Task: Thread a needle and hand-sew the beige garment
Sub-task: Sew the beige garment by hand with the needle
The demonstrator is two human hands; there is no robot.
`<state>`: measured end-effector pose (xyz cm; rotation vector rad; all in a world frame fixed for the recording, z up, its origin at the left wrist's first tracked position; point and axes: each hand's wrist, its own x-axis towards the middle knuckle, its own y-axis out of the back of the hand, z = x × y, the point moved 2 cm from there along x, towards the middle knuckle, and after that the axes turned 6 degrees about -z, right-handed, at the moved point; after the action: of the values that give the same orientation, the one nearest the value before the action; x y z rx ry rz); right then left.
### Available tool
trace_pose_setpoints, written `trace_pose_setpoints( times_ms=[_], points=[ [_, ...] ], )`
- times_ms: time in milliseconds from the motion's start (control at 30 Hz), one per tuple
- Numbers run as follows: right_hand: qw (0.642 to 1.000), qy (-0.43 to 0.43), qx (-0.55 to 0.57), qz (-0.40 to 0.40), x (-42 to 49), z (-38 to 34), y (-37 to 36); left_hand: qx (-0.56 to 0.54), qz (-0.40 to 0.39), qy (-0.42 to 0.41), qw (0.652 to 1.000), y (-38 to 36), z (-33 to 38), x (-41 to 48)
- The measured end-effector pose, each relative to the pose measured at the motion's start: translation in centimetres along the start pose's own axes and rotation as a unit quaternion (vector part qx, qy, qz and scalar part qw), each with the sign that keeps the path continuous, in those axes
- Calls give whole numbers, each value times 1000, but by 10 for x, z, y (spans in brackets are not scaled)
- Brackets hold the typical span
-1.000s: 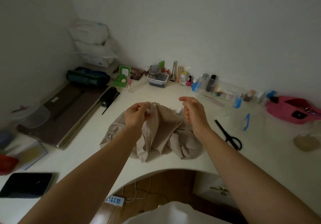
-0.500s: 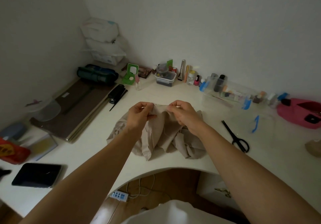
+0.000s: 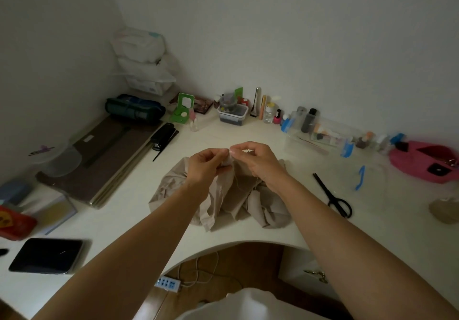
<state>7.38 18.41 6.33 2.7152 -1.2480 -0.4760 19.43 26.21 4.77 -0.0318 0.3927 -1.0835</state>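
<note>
the beige garment [image 3: 223,203] sits at the near middle of the white desk [image 3: 129,220], one fold lifted off the heap. the likely risks are a stitch catching a second layer of these loose folds, the slack thread [image 3: 255,185] below the right wrist knotting, or a pricked fingertip, since both hands crowd one spot. the cloth looks thin, soft and crumpled. the left hand [image 3: 206,164] pinches the raised fold with curled fingers. the right hand [image 3: 259,163] pinches it too, its fingertips touching the left's. the needle is too small to make out. black scissors [image 3: 334,197] lie well apart on the right.
</note>
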Motion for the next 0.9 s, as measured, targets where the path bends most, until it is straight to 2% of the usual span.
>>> trace_pose_setpoints(
  times_ms=[100, 233, 767, 900],
  points=[
    [999, 0, -30, 16, 2, -1, -2, -6, -15, -5, 1000, -1, 1, -1],
    [999, 5, -10, 32, 2, 1, -2, -15, -17, 6, 1000, 2, -1, 1],
    [1000, 9, 4, 14, 2, 4, -2, -7, -17, -25, 1000, -1, -3, 1],
    [996, 9, 83, 15, 0, 6, 1, -21, -11, -24, 999, 0, -2, 2]
  ],
)
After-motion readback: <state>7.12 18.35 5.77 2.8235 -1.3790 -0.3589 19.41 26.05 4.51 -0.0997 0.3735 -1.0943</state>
